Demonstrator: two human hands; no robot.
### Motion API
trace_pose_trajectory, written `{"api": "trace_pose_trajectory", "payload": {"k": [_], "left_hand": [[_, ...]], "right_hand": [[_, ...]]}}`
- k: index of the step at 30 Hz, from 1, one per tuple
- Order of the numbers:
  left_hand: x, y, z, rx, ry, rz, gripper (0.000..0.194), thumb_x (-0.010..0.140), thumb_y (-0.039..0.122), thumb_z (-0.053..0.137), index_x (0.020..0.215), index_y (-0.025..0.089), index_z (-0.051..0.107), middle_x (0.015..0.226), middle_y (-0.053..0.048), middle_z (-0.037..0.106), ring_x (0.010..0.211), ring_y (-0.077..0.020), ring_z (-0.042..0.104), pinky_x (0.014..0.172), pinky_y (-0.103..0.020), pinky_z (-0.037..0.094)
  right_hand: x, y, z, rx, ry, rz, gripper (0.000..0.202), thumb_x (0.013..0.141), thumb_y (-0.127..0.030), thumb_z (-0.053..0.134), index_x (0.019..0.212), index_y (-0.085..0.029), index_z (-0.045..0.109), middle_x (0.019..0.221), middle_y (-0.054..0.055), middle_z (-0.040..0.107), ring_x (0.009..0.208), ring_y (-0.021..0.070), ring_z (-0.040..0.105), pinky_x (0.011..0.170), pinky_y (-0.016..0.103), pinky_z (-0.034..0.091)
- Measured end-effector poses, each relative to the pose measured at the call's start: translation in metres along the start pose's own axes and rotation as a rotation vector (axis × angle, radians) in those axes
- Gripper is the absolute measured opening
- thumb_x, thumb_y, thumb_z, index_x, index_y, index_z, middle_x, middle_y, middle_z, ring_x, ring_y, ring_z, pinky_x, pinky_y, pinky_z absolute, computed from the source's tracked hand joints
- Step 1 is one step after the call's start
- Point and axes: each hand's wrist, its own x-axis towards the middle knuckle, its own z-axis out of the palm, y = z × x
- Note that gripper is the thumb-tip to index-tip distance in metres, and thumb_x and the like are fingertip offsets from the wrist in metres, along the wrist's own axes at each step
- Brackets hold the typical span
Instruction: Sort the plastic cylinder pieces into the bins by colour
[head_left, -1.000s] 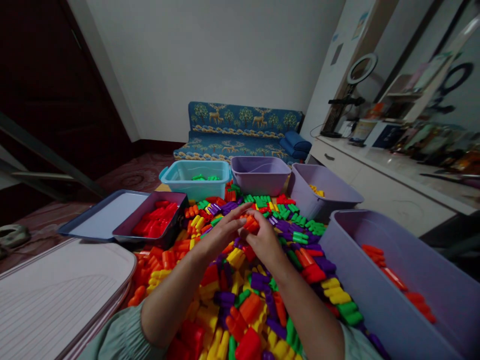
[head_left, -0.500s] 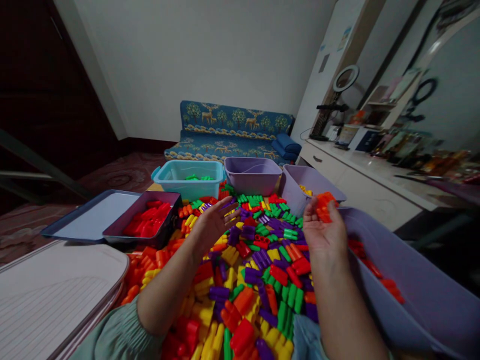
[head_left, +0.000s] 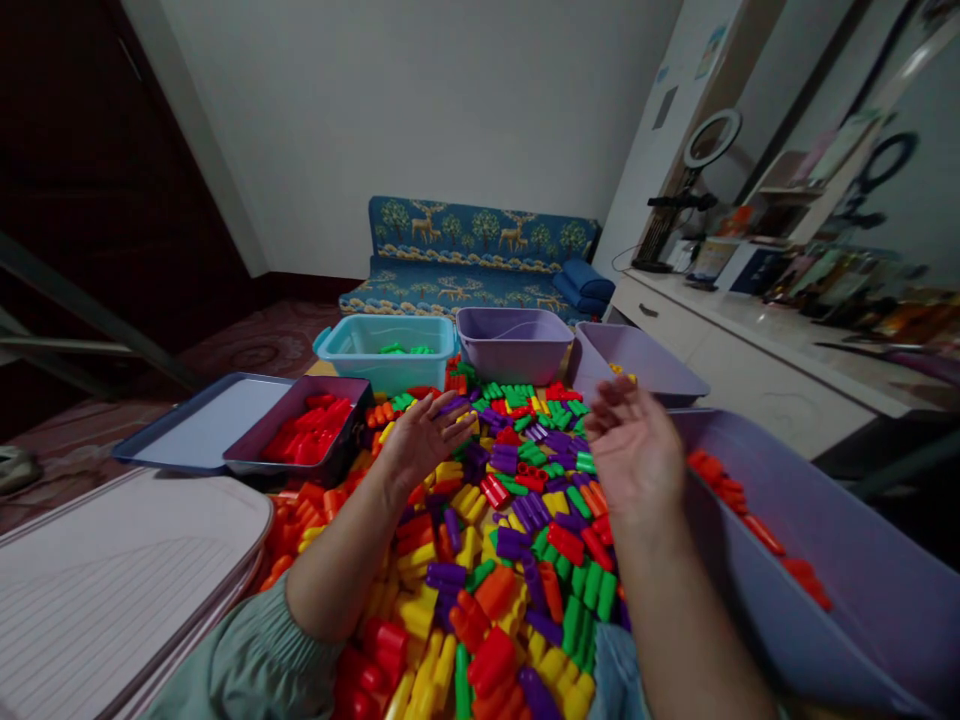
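Observation:
Palm up and fingers spread, my left hand (head_left: 424, 440) hovers over the left part of a wide heap of plastic pieces (head_left: 517, 510) in red, yellow, green, purple and orange; it holds nothing. My right hand (head_left: 636, 448) is also palm up, fingers apart and without a piece, beside the long lavender bin (head_left: 817, 560) on the right. Inside that bin lie orange-red pieces (head_left: 761, 532). A dark case (head_left: 360, 415) at the left holds red pieces (head_left: 309, 430). Green pieces (head_left: 405, 349) lie in the turquoise bin (head_left: 390, 378) at the back.
Behind the heap stand a purple bin (head_left: 514, 358) and another lavender bin (head_left: 660, 372) with a few yellow pieces. A pale ridged lid (head_left: 135, 570) lies at the near left. Farther off are a blue patterned sofa (head_left: 465, 285) and a white dresser (head_left: 780, 350).
The orange piece that was in my right hand is no longer there, and that hand's fingers are spread. The view has shifted slightly, while my left hand stays open over the heap.

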Motion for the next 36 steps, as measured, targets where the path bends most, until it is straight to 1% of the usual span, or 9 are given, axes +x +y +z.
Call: {"api": "trace_pose_trajectory", "payload": {"k": [3, 6, 10, 14, 21, 25, 30, 33, 36], "left_hand": [[0.000, 0.003, -0.002, 0.058, 0.028, 0.037, 0.035, 0.084, 0.030, 0.054, 0.116, 0.015, 0.057, 0.113, -0.014, 0.064, 0.099, -0.0228, 0.065, 0.085, -0.035, 0.051], [0.000, 0.008, -0.006, 0.115, 0.027, 0.075, 0.034, 0.082, 0.026, 0.056, 0.114, 0.016, 0.059, 0.113, -0.012, 0.065, 0.096, -0.0208, 0.065, 0.082, -0.032, 0.052], [0.002, 0.013, -0.010, 0.144, 0.023, 0.120, 0.034, 0.082, 0.026, 0.056, 0.115, 0.016, 0.060, 0.112, -0.012, 0.066, 0.096, -0.0200, 0.065, 0.086, -0.033, 0.051], [0.003, 0.015, -0.013, 0.176, 0.034, 0.147, 0.033, 0.082, 0.027, 0.056, 0.113, 0.016, 0.061, 0.112, -0.012, 0.066, 0.099, -0.0210, 0.064, 0.087, -0.033, 0.051], [0.004, 0.014, -0.015, 0.290, 0.091, 0.173, 0.030, 0.075, 0.026, 0.065, 0.104, 0.016, 0.064, 0.111, -0.012, 0.067, 0.097, -0.0220, 0.065, 0.082, -0.033, 0.051], [0.005, 0.012, -0.016, 0.490, 0.140, 0.225, 0.033, 0.070, 0.029, 0.069, 0.100, 0.015, 0.066, 0.101, -0.011, 0.069, 0.085, -0.0205, 0.066, 0.075, -0.032, 0.050], [-0.006, 0.018, -0.014, 1.357, 0.196, 0.400, 0.012, 0.066, 0.027, 0.070, 0.076, 0.020, 0.072, 0.069, -0.005, 0.066, 0.071, -0.0206, 0.061, 0.066, -0.028, 0.044], [-0.019, 0.023, -0.006, 1.925, 0.196, 0.284, 0.006, 0.066, 0.025, 0.067, 0.068, 0.021, 0.071, 0.069, -0.006, 0.066, 0.073, -0.0238, 0.063, 0.067, -0.031, 0.044], [-0.029, 0.022, 0.006, 2.261, 0.151, 0.145, 0.017, 0.068, 0.027, 0.064, 0.082, 0.024, 0.073, 0.083, -0.008, 0.070, 0.085, -0.0279, 0.065, 0.069, -0.033, 0.046]], "right_hand": [[-0.042, 0.039, 0.028, -0.530, -0.603, 0.146, 0.020, 0.078, -0.037, 0.064, 0.091, -0.022, 0.065, 0.085, 0.001, 0.068, 0.073, 0.0145, 0.063, 0.066, 0.027, 0.052], [-0.080, 0.068, 0.039, -1.010, -1.126, -0.058, 0.015, 0.074, -0.032, 0.071, 0.086, -0.023, 0.069, 0.092, 0.002, 0.067, 0.094, 0.0194, 0.059, 0.088, 0.035, 0.045], [-0.096, 0.084, 0.035, -1.443, -1.390, -0.354, 0.026, 0.072, -0.031, 0.073, 0.095, -0.022, 0.067, 0.107, 0.007, 0.059, 0.106, 0.0244, 0.050, 0.092, 0.040, 0.041], [-0.073, 0.088, 0.032, -1.593, -1.301, -0.412, 0.016, 0.076, -0.024, 0.067, 0.091, -0.022, 0.065, 0.104, 0.005, 0.056, 0.103, 0.0214, 0.050, 0.084, 0.033, 0.043], [-0.008, 0.085, 0.012, -1.733, -0.812, -0.386, 0.013, 0.080, -0.020, 0.059, 0.092, -0.020, 0.063, 0.098, 0.006, 0.060, 0.093, 0.0196, 0.057, 0.080, 0.030, 0.042], [0.014, 0.085, -0.008, -1.766, -0.662, -0.303, 0.014, 0.077, -0.021, 0.062, 0.091, -0.019, 0.064, 0.095, 0.007, 0.063, 0.090, 0.0199, 0.059, 0.078, 0.029, 0.042], [0.020, 0.081, -0.016, -1.682, -0.522, -0.284, 0.012, 0.079, -0.030, 0.063, 0.084, -0.019, 0.064, 0.090, 0.005, 0.061, 0.077, 0.0161, 0.059, 0.072, 0.027, 0.043], [0.017, 0.076, -0.011, -1.636, -0.441, -0.343, 0.017, 0.079, -0.038, 0.062, 0.078, -0.021, 0.061, 0.085, 0.003, 0.060, 0.070, 0.0148, 0.057, 0.065, 0.026, 0.041], [0.014, 0.074, -0.007, -1.617, -0.420, -0.362, 0.015, 0.077, -0.034, 0.063, 0.073, -0.021, 0.057, 0.078, 0.001, 0.061, 0.068, 0.0153, 0.056, 0.063, 0.026, 0.038]]}}
